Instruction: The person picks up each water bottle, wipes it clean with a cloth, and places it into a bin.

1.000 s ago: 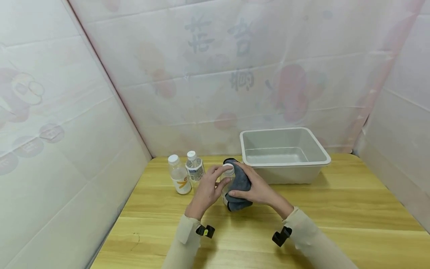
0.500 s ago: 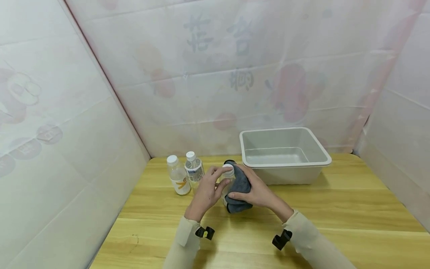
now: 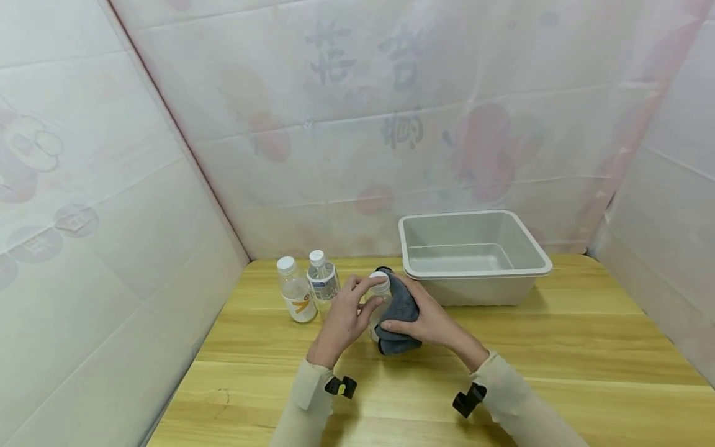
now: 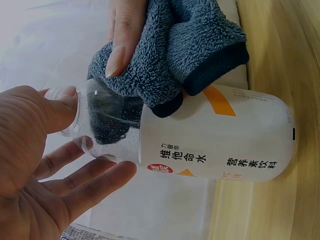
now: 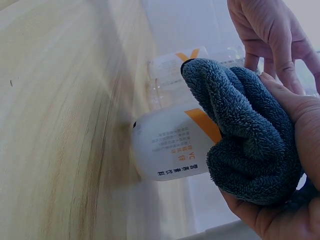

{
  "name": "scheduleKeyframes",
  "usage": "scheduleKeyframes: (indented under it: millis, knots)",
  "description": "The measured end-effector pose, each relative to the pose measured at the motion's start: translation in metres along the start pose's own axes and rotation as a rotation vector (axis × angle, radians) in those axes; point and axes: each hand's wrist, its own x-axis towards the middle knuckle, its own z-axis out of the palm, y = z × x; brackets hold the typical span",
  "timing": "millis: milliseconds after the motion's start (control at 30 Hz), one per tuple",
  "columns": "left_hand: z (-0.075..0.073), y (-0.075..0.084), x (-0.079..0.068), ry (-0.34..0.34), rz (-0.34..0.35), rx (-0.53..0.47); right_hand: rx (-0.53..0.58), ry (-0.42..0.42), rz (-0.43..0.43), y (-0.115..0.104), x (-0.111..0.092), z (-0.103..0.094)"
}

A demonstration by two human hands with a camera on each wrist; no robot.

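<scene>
A clear bottle with a white cap and a white-and-orange drink label (image 4: 215, 145) stands on the wooden table. My left hand (image 3: 345, 315) grips it at the cap and neck, thumb on one side and fingers on the other. In the right hand (image 3: 432, 316) is a bunched grey towel with black edging (image 3: 400, 309), pressed against the bottle's side. Seen from the left wrist, the towel (image 4: 165, 55) covers part of the bottle's shoulder and label, and dark cloth shows through the clear upper part. The right wrist view shows the thumb over the towel (image 5: 250, 135).
Left of the hands stand two more capped bottles, one with a white-and-orange label (image 3: 300, 304) and one clear with a blue-marked label (image 3: 324, 284). A pale grey rectangular tub (image 3: 475, 288) sits at the table's back right. Printed sheets (image 3: 346, 161) wall in the table (image 3: 586, 347).
</scene>
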Motion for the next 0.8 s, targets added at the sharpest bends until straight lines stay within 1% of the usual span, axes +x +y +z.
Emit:
scheduleKeyframes:
  millis: [167,367,533,800]
  knots:
    - [-0.0017,0.0009,0.0009,0.003,-0.002,-0.010,-0.006,-0.003,0.010,-0.0018,0.0000,-0.0002]
    - [-0.0004,-0.0005,0.0006,-0.011,-0.008,-0.017,-0.015,-0.003,0.019,-0.0031,-0.0008,-0.0012]
    - [0.0004,-0.0010,0.0012,-0.001,-0.007,-0.014,-0.009,-0.005,0.018,-0.0023,-0.0006,-0.0015]
    - [0.0004,-0.0013,0.0007,-0.005,-0.012,-0.014,-0.018,-0.021,0.031,0.0007,-0.0011,-0.0005]
